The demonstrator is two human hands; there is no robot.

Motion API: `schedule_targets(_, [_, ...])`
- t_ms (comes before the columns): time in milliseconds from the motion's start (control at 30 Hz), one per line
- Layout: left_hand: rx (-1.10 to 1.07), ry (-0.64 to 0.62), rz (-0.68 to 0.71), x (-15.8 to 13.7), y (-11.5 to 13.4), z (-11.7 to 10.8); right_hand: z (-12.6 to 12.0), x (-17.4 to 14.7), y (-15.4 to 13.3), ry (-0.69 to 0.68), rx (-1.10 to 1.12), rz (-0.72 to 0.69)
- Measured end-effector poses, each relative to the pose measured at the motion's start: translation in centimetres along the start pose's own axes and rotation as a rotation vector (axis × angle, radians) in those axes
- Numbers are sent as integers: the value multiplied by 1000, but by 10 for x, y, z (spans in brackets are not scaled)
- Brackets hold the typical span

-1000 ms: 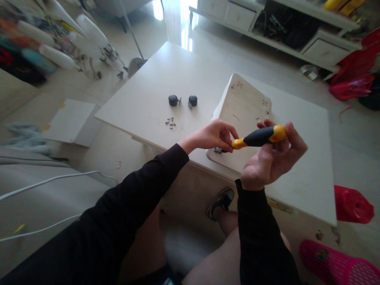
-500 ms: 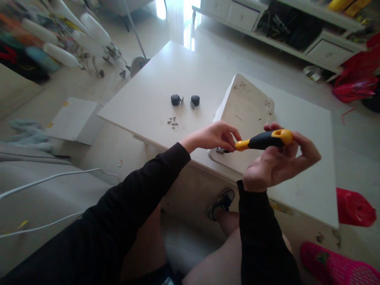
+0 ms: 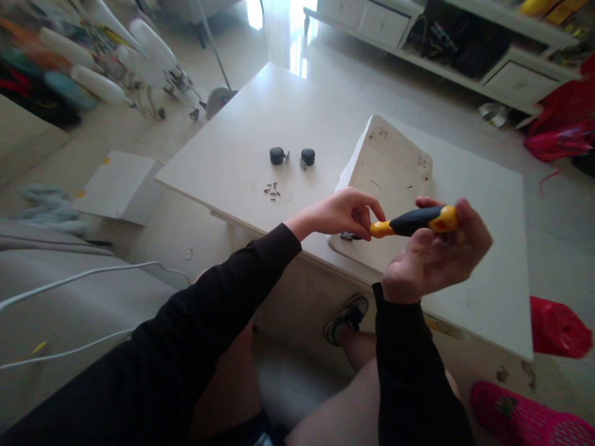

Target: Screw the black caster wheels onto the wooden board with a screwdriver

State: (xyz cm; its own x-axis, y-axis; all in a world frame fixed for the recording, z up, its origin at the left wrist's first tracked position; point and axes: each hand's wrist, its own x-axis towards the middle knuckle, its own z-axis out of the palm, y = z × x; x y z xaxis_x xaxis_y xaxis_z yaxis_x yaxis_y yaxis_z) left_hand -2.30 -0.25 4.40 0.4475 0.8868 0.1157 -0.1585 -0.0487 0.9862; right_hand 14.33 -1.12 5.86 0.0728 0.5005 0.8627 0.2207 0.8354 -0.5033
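A screwdriver [image 3: 416,222] with a black and yellow handle lies across my right hand [image 3: 430,263], its fingers and thumb closed around the handle's back end. My left hand [image 3: 351,214] pinches the front of the screwdriver, by the yellow collar. The shaft and tip are hidden behind the left fingers. Below them, a metal caster plate [image 3: 346,236] shows at the near left corner of an upturned white plastic base [image 3: 395,170]. Two screws, one of them a thin long line, appear to lie on the base. Small holes mark its far corners.
Two black casters [image 3: 277,156] and several loose screws [image 3: 272,191] lie on the white table [image 3: 223,167], left of the base. A white box [image 3: 118,186] stands on the floor at left. A red object [image 3: 560,327] and a pink slipper [image 3: 520,412] are at right.
My right fingers have curled further round the handle, and the screwdriver has rolled, turning the hole in its yellow end out of sight. My left hand keeps its pinch at the front.
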Motion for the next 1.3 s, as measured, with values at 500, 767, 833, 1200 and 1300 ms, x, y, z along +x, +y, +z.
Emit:
schedule_targets(500, [-58,-12,-109,-2,4,-1,-6,2,10,104,1,-59])
schedule_targets(767, [1,-35,32,-3,3,0,4,2,0,97,20,30])
schedule_targets(833, [24,-10,32,-2,2,0,7,-1,-4,92,44,64])
schedule_targets(1200, [-30,-23,-81,0,-1,-2,2,0,13,86,97,-68])
schedule_targets(1300, [-66,-28,-77,-1,-2,-3,5,-3,6,66,114,-13])
